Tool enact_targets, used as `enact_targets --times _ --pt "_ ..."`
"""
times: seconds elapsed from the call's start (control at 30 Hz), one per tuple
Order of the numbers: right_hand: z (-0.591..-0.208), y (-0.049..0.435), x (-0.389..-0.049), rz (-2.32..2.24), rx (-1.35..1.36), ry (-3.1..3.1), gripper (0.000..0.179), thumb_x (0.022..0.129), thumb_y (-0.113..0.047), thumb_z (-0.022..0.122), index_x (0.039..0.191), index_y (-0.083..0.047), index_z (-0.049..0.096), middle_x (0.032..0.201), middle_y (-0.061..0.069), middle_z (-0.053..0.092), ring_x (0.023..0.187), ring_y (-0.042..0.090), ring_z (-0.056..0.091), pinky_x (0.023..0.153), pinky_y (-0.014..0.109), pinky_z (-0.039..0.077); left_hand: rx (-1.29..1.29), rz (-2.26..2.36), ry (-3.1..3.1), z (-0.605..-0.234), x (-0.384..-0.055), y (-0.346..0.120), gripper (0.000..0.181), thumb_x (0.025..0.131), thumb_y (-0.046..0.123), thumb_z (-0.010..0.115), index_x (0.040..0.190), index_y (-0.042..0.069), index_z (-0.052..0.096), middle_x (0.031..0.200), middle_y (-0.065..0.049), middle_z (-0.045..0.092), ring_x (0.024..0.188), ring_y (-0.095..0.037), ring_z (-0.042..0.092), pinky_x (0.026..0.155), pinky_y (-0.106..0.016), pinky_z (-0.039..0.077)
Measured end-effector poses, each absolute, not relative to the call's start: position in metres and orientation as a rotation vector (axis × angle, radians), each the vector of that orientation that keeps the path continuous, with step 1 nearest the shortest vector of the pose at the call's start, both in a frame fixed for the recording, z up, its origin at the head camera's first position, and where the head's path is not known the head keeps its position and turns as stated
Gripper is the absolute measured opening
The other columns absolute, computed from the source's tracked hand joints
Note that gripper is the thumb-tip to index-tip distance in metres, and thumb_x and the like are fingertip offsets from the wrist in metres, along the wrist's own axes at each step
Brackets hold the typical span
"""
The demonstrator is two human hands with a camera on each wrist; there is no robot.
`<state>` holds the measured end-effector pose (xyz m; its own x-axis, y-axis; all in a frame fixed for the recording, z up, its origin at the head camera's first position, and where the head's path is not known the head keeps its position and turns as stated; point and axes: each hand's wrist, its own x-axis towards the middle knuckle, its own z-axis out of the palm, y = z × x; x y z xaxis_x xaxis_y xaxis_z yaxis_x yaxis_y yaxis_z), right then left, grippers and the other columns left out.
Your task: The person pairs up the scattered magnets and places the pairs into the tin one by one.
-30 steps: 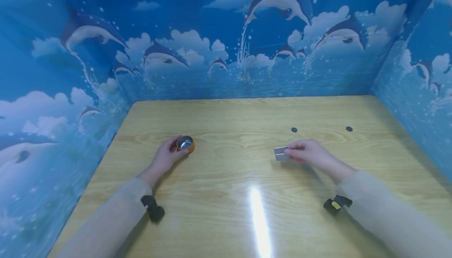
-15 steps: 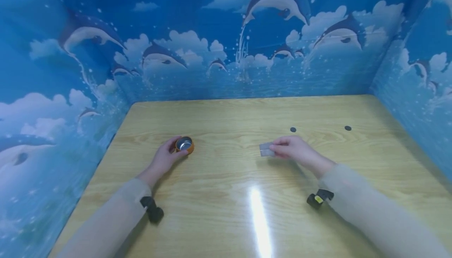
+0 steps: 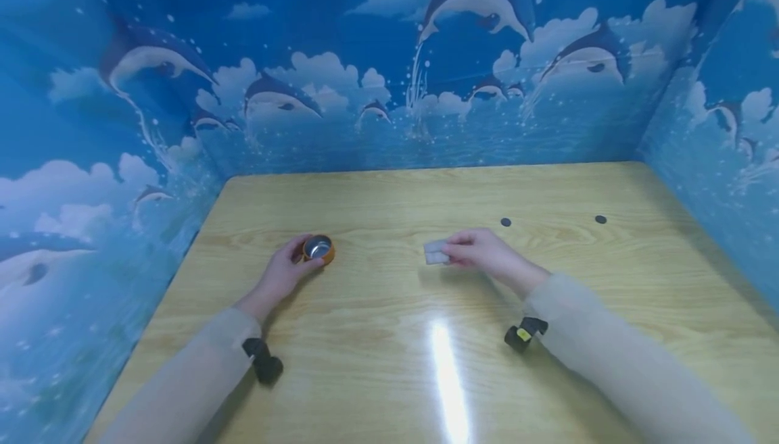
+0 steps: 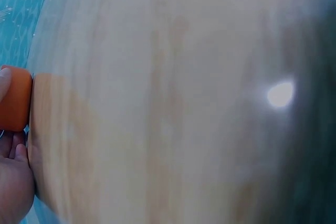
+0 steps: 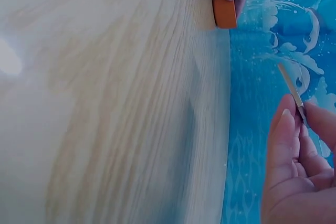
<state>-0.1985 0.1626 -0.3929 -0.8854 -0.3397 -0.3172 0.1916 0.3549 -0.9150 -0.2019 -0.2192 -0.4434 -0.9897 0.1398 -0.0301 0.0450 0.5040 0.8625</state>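
On the left side of the table, a small orange cup (image 3: pixel 319 252) with a shiny metal inside stands upright. My left hand (image 3: pixel 282 272) grips it, thumb on the near side and fingers round the back. The left wrist view catches only part of the orange cup (image 4: pixel 16 98) at its left edge. Right of the middle, my right hand (image 3: pixel 487 253) pinches a thin flat grey rectangular piece (image 3: pixel 435 253) with a line across it, held above the table. Edge-on in the right wrist view, the thin piece (image 5: pixel 290 84) sticks out from between thumb and fingers.
Two dark round discs (image 3: pixel 506 222) lie on the wooden table (image 3: pixel 365 349) towards the back right. A blue dolphin-print curtain (image 3: pixel 389 126) runs along the back and both sides. A bright light reflection crosses the front of the table.
My right hand has moved left across the table with the flat grey piece, closer to the cup. The left hand and the cup have stayed in place.
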Motion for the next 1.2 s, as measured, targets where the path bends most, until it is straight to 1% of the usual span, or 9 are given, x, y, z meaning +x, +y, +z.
enact_targets --times 0.17,0.33,0.63,0.83,0.93,1.1,1.2 --pt "-0.394 0.148 -0.202 -1.560 -0.152 2.155 0.041 0.091 -0.018 0.061 0.122 0.008 0.054 0.118 0.021 0.058 0.094 0.020 0.062 0.087 0.035 0.051 0.166 1.507 2.641 -0.445 -0.203 -0.220 0.069 0.084 0.026 0.069 0.139 0.001 0.037 0.141 -0.021 0.038 0.132 -0.034 0.033 0.109 -0.044 0.027" --pt "-0.392 0.132 -0.206 -1.579 -0.159 2.114 0.039 0.091 -0.018 0.061 0.121 0.006 0.055 0.117 0.019 0.059 0.095 0.020 0.063 0.087 0.034 0.052 0.168 1.526 2.640 -0.443 -0.201 -0.220 0.065 0.085 0.022 0.069 0.138 0.000 0.038 0.140 -0.022 0.039 0.131 -0.034 0.034 0.109 -0.045 0.026" --pt "-0.386 0.102 -0.213 -1.590 -0.144 2.097 0.035 0.091 -0.014 0.061 0.119 0.005 0.057 0.112 0.019 0.062 0.088 0.018 0.064 0.087 0.038 0.051 0.164 1.505 2.644 -0.440 -0.200 -0.217 0.065 0.086 0.020 0.068 0.139 0.000 0.037 0.140 -0.022 0.039 0.131 -0.034 0.035 0.109 -0.043 0.027" --pt "-0.386 0.087 -0.218 -1.614 -0.120 2.077 0.036 0.091 -0.013 0.061 0.121 0.005 0.057 0.112 0.017 0.063 0.088 0.016 0.064 0.084 0.033 0.053 0.167 1.511 2.648 -0.440 -0.201 -0.217 0.064 0.086 0.019 0.068 0.138 -0.001 0.037 0.140 -0.022 0.039 0.131 -0.034 0.034 0.109 -0.043 0.027" --pt "-0.386 0.080 -0.219 -1.619 -0.124 2.074 0.035 0.090 -0.013 0.062 0.119 0.005 0.058 0.110 0.017 0.064 0.088 0.017 0.065 0.083 0.033 0.053 0.179 1.506 2.652 -0.441 -0.201 -0.217 0.064 0.085 0.018 0.068 0.138 -0.001 0.037 0.140 -0.022 0.039 0.131 -0.034 0.034 0.109 -0.043 0.027" --pt "-0.385 0.068 -0.221 -1.629 -0.149 2.065 0.031 0.090 -0.012 0.062 0.115 0.007 0.060 0.106 0.017 0.065 0.089 0.021 0.066 0.086 0.037 0.052 0.180 1.521 2.644 -0.441 -0.201 -0.217 0.064 0.085 0.016 0.069 0.137 -0.001 0.037 0.140 -0.023 0.039 0.131 -0.034 0.034 0.109 -0.043 0.027" --pt "-0.385 0.059 -0.224 -1.628 -0.154 2.063 0.029 0.090 -0.012 0.062 0.112 0.006 0.062 0.103 0.016 0.066 0.087 0.020 0.066 0.086 0.036 0.052 0.171 1.533 2.636 -0.440 -0.200 -0.217 0.063 0.085 0.014 0.068 0.138 -0.002 0.037 0.140 -0.023 0.039 0.131 -0.034 0.034 0.109 -0.043 0.027"
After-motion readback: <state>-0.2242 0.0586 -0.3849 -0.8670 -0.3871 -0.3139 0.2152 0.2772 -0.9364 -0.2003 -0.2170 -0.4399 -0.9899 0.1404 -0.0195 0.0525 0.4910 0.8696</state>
